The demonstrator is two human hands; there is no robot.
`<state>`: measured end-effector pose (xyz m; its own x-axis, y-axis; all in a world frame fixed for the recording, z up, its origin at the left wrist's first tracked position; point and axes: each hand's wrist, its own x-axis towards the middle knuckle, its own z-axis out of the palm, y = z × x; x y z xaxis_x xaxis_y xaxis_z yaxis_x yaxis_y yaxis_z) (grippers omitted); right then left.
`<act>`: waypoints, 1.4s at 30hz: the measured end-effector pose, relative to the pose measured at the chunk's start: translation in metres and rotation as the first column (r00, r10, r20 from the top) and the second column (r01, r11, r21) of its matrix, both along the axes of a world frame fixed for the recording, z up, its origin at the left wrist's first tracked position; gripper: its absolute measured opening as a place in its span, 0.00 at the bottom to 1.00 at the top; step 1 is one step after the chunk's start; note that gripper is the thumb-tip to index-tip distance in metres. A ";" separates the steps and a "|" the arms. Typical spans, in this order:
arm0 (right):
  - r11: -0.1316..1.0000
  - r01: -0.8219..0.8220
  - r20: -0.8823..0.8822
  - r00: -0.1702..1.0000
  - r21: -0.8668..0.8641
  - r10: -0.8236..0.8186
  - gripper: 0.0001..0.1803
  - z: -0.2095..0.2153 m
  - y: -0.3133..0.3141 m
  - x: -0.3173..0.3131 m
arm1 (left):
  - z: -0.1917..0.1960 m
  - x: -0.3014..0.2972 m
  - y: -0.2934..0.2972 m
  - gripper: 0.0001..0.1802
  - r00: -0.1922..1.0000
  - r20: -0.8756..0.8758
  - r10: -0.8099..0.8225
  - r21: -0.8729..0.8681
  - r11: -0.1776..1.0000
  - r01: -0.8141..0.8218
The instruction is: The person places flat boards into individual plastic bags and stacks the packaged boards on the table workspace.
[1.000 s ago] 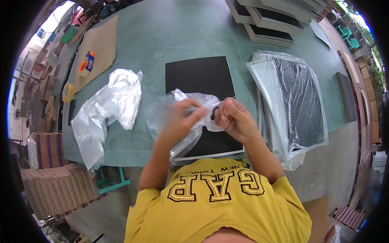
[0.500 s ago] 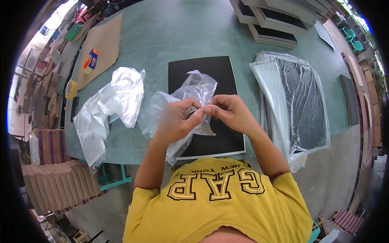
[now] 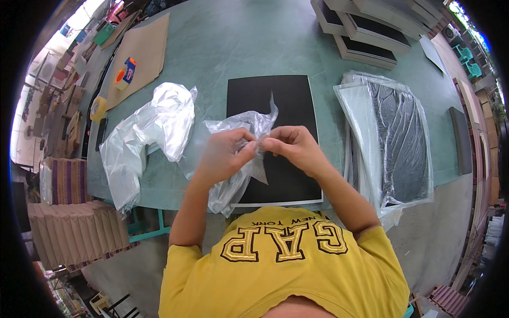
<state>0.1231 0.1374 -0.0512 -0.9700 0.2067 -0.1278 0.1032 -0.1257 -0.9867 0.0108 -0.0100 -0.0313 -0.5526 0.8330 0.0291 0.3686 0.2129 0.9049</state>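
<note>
Both my hands meet over a black rectangular board [image 3: 289, 180] with a pale edge, which lies flat near the table's front. Between them is a crumpled clear plastic bag [image 3: 246, 121]. My left hand [image 3: 228, 153] pinches the bag between thumb and fingers, and my right hand [image 3: 294, 149] pinches it right alongside, fingertips almost touching. One corner of the film points up above the fingers, and the rest hangs down by my left wrist over the board's left side. The exact edge being gripped is hidden by my fingertips.
On the left lies a pile of clear plastic bags [image 3: 172, 119]; behind it are a tape dispenser [image 3: 125, 74] on brown cardboard [image 3: 146, 50] and a tape roll [image 3: 98, 108]. Plastic-wrapped black boards [image 3: 397, 138] lie to the right, with stacked boards [image 3: 366, 50] farther back.
My hands have shifted slightly left with the bag between them. The bag's top has sunk and folded, leaving one thin corner standing up. The whole view has shifted a little.
</note>
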 end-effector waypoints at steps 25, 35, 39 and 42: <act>0.708 -0.117 -0.271 0.957 -0.696 -0.108 0.09 -0.004 0.036 0.036 | -0.038 -0.089 -0.070 0.06 0.855 -0.053 0.516 -0.187 0.836 -0.516; 0.921 0.325 -0.676 0.631 -0.214 -0.380 0.16 0.093 0.022 0.012 | 0.020 0.041 0.023 0.11 0.951 0.077 -0.299 -0.123 0.944 0.307; 0.895 0.158 -0.356 0.935 0.416 0.000 0.12 0.065 0.024 0.019 | 0.043 0.023 0.017 0.09 0.973 0.110 -0.203 0.194 0.964 0.179; 0.974 -0.068 -0.211 0.977 -0.215 0.022 0.12 0.041 0.043 0.015 | 0.030 0.015 0.017 0.07 0.957 0.188 -0.223 0.207 0.961 0.183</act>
